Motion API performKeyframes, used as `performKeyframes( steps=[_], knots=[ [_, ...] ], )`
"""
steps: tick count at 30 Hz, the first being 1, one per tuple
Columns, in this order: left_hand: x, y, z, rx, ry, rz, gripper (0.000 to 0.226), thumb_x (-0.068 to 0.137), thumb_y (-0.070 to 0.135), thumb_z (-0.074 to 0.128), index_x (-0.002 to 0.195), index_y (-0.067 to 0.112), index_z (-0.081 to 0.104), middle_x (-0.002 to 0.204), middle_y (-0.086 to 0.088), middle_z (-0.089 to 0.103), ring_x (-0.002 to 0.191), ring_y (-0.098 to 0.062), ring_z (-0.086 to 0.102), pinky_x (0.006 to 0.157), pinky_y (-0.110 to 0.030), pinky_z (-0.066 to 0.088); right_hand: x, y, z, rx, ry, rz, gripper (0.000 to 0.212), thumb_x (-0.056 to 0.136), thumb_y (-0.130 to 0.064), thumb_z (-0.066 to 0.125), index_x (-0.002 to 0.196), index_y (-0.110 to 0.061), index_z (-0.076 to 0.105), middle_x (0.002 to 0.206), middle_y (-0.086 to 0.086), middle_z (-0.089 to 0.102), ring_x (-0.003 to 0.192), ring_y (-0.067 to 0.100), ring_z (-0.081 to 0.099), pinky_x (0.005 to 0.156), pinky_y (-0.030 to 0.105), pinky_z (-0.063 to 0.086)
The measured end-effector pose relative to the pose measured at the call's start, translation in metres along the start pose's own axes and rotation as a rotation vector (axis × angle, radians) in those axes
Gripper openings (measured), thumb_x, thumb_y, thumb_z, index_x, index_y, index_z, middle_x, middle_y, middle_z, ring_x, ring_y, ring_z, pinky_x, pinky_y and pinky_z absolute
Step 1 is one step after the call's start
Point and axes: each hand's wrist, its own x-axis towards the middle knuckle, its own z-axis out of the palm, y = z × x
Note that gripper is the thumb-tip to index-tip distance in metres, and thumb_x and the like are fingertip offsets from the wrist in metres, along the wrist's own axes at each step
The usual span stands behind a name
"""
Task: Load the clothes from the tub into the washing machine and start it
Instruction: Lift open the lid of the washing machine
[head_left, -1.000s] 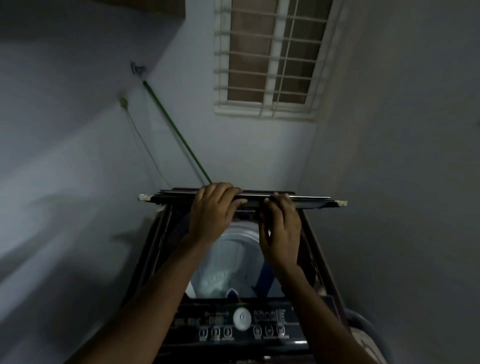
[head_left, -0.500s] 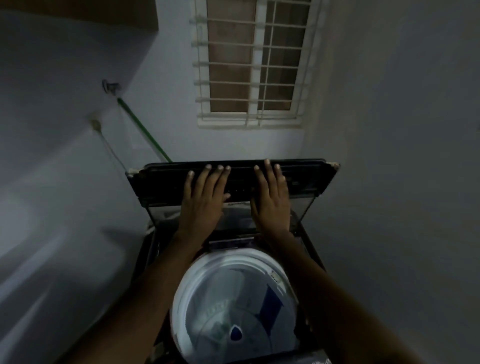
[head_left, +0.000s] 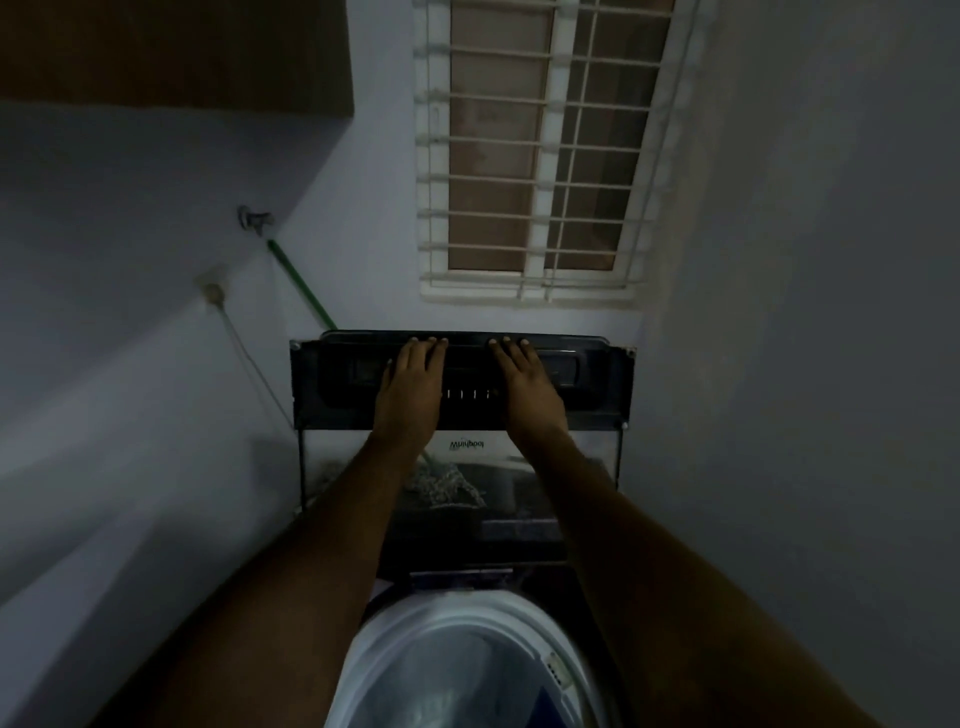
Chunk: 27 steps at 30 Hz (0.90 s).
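The top-loading washing machine's dark lid stands raised upright against the back wall, its glass panel below the dark band. My left hand and my right hand lie flat on the lid's inner face, fingertips at its top edge, nails showing. Below my forearms the white rim of the drum opens upward; I cannot tell what is inside it. The tub of clothes is out of view.
A barred window sits in the wall just above the lid. A green hose runs down from a wall tap at the left. A brown cabinet hangs at upper left. Walls stand close on both sides.
The lid has swung from half-raised to fully upright. My hands went from gripping its front edge to lying flat on its face, and the view has moved closer over the drum.
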Motion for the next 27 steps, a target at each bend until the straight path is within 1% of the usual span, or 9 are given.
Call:
performKeyframes(
  steps=[4, 10, 15, 16, 18, 20, 22, 25, 27],
  knots=[
    [0.019, -0.006, 0.013, -0.004, -0.063, -0.004, 0.083, 0.08, 0.005, 0.07, 0.15, 0.009, 0.026, 0.147, -0.015, 0.034, 0.141, -0.032, 0.025, 0.112, -0.048, 0.033, 0.02, 0.009, 0.008, -0.007, -0.092, 0.013, 0.082, 0.087, 0.011, 0.048, 0.152, -0.025, 0.015, 0.16, 0.0, 0.016, 0.148, 0.019, 0.005, 0.113, 0.044, 0.032],
    [0.025, -0.01, 0.021, -0.048, -0.076, 0.0, 0.081, 0.079, 0.004, 0.07, 0.149, 0.007, 0.029, 0.145, -0.017, 0.036, 0.138, -0.034, 0.028, 0.109, -0.049, 0.036, 0.026, 0.014, 0.017, -0.029, -0.138, 0.007, 0.079, 0.09, 0.006, 0.049, 0.153, -0.024, 0.011, 0.16, 0.001, 0.014, 0.148, 0.021, 0.003, 0.115, 0.044, 0.029],
    [0.024, -0.006, -0.001, -0.102, -0.192, -0.03, 0.076, 0.09, 0.021, 0.065, 0.152, 0.012, 0.023, 0.153, -0.013, 0.029, 0.145, -0.031, 0.019, 0.11, -0.052, 0.034, 0.024, 0.012, 0.001, 0.012, -0.206, -0.049, 0.076, 0.089, -0.007, 0.057, 0.152, -0.018, 0.015, 0.16, 0.006, 0.015, 0.148, 0.026, 0.004, 0.118, 0.047, 0.022],
    [0.019, -0.003, -0.007, -0.132, -0.184, -0.043, 0.073, 0.091, 0.024, 0.063, 0.152, 0.013, 0.024, 0.153, -0.011, 0.03, 0.145, -0.03, 0.021, 0.11, -0.052, 0.035, 0.019, 0.01, -0.003, 0.039, -0.169, -0.058, 0.072, 0.09, -0.01, 0.057, 0.151, -0.015, 0.02, 0.158, 0.009, 0.019, 0.148, 0.028, 0.007, 0.118, 0.047, 0.021],
    [0.002, 0.008, -0.018, -0.186, -0.1, -0.04, 0.063, 0.09, 0.025, 0.062, 0.146, 0.014, 0.036, 0.144, -0.01, 0.04, 0.136, -0.03, 0.035, 0.103, -0.047, 0.042, -0.001, 0.006, -0.013, 0.105, -0.017, -0.057, 0.059, 0.089, -0.011, 0.056, 0.144, -0.008, 0.036, 0.15, 0.014, 0.035, 0.142, 0.032, 0.025, 0.115, 0.041, 0.029],
    [-0.022, 0.022, -0.024, -0.216, -0.006, -0.028, 0.049, 0.09, 0.025, 0.06, 0.136, 0.014, 0.048, 0.132, -0.009, 0.049, 0.123, -0.028, 0.045, 0.095, -0.043, 0.047, -0.024, 0.005, -0.02, 0.172, 0.102, -0.039, 0.042, 0.089, -0.01, 0.056, 0.13, -0.005, 0.05, 0.135, 0.016, 0.047, 0.126, 0.031, 0.044, 0.101, 0.035, 0.041],
    [-0.049, 0.036, -0.028, -0.225, 0.039, -0.007, 0.043, 0.091, 0.025, 0.059, 0.131, 0.014, 0.052, 0.128, -0.007, 0.052, 0.12, -0.026, 0.048, 0.094, -0.04, 0.046, -0.046, 0.007, -0.024, 0.218, 0.125, -0.014, 0.032, 0.089, -0.011, 0.055, 0.121, -0.005, 0.054, 0.13, 0.015, 0.048, 0.116, 0.029, 0.048, 0.091, 0.033, 0.045],
    [-0.087, 0.055, -0.029, -0.234, 0.042, 0.003, 0.042, 0.091, 0.023, 0.058, 0.131, 0.013, 0.052, 0.13, -0.006, 0.053, 0.121, -0.025, 0.048, 0.098, -0.037, 0.043, -0.075, 0.014, -0.028, 0.191, 0.129, -0.012, 0.03, 0.089, -0.014, 0.055, 0.117, -0.005, 0.056, 0.126, 0.015, 0.05, 0.112, 0.03, 0.05, 0.089, 0.036, 0.049],
    [-0.11, 0.067, -0.029, -0.261, 0.059, 0.007, 0.04, 0.09, 0.021, 0.059, 0.129, 0.013, 0.054, 0.125, -0.005, 0.056, 0.117, -0.024, 0.052, 0.099, -0.036, 0.042, -0.097, 0.018, -0.03, 0.164, 0.122, -0.005, 0.03, 0.089, -0.015, 0.055, 0.117, -0.004, 0.057, 0.123, 0.015, 0.053, 0.111, 0.031, 0.052, 0.089, 0.035, 0.048]
  ],
)
